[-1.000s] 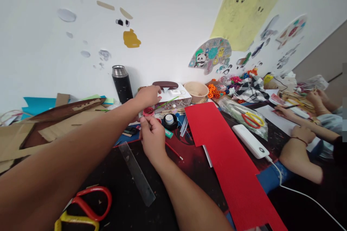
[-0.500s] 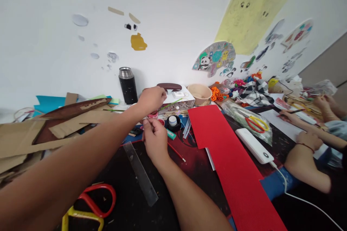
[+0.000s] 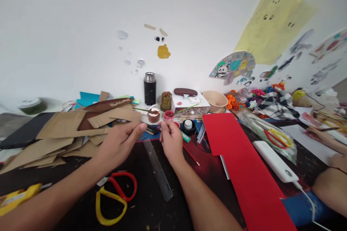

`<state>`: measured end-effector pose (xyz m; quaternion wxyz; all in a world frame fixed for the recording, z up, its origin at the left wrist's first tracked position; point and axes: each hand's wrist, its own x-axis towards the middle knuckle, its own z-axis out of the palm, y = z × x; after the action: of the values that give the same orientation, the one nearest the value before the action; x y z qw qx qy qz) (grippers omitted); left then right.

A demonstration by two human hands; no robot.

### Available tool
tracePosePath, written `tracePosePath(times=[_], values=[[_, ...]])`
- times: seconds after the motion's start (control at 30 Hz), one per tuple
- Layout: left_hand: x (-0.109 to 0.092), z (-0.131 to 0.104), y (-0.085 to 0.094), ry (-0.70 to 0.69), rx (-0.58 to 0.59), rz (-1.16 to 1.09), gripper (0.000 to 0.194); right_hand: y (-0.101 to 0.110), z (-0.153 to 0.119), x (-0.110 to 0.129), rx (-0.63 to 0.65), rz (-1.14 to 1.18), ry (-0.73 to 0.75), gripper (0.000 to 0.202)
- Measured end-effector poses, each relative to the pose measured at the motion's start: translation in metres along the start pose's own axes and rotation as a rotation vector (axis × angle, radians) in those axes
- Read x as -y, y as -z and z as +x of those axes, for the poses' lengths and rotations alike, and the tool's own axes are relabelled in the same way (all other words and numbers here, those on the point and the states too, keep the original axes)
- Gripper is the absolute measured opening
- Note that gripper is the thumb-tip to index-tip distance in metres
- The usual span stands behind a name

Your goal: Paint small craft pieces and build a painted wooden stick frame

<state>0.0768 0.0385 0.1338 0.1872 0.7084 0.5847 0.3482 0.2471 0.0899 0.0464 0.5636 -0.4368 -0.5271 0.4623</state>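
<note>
My left hand [image 3: 119, 142] is closed in a pinch above the ruler's far end, beside the cardboard scraps [image 3: 62, 124]; what it holds cannot be made out. My right hand [image 3: 172, 142] is also closed, its fingertips close to a small jar of red paint [image 3: 168, 115]. A gap separates the two hands. The clear ruler [image 3: 158, 171] lies between my forearms. Red and yellow scissors [image 3: 116, 196] rest near my left forearm. Behind the hands is a second small jar [image 3: 154, 114] with reddish-brown contents.
A black bottle [image 3: 150, 90], a white box [image 3: 189, 103] and a beige bowl [image 3: 215, 100] stand by the wall. Red corrugated sheet [image 3: 244, 166] and a white power strip [image 3: 275, 160] lie rightward. Another person's arm [image 3: 329, 184] is at far right. A yellow cutter [image 3: 20, 198] lies left.
The view has swung left. My left hand has drawn back from near the white box to the left of my right hand, uncovering the jars.
</note>
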Motion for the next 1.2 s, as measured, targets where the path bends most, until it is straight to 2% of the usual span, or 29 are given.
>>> tracePosePath(times=[0.1,0.23,0.37,0.47,0.63,0.77,1.0,1.2], values=[[0.02,-0.033,0.002,0.082,0.05,0.018,0.056,0.0,-0.001,-0.003,0.007,-0.038,0.039,0.036],[0.041,-0.069,0.002,0.075,0.08,0.081,0.054,0.001,-0.002,-0.007,0.008,-0.06,0.036,0.042],[0.055,-0.087,0.007,0.106,-0.016,0.083,0.049,-0.003,-0.005,-0.008,0.025,-0.114,0.054,0.043],[0.066,-0.092,0.01,0.127,-0.096,0.06,0.042,-0.007,-0.01,-0.009,0.061,-0.148,0.069,0.039],[0.084,-0.095,0.008,0.122,-0.145,0.028,0.028,-0.013,-0.015,-0.01,0.11,-0.213,0.086,0.032],[0.09,-0.092,0.008,0.146,-0.173,0.025,0.02,-0.015,-0.017,-0.011,0.139,-0.216,0.074,0.031],[0.091,-0.085,0.008,0.174,-0.202,-0.003,0.021,-0.018,-0.02,-0.015,0.184,-0.247,0.06,0.031],[0.1,-0.088,0.004,0.11,-0.165,0.02,0.026,-0.017,-0.02,-0.018,0.21,-0.301,0.045,0.031]])
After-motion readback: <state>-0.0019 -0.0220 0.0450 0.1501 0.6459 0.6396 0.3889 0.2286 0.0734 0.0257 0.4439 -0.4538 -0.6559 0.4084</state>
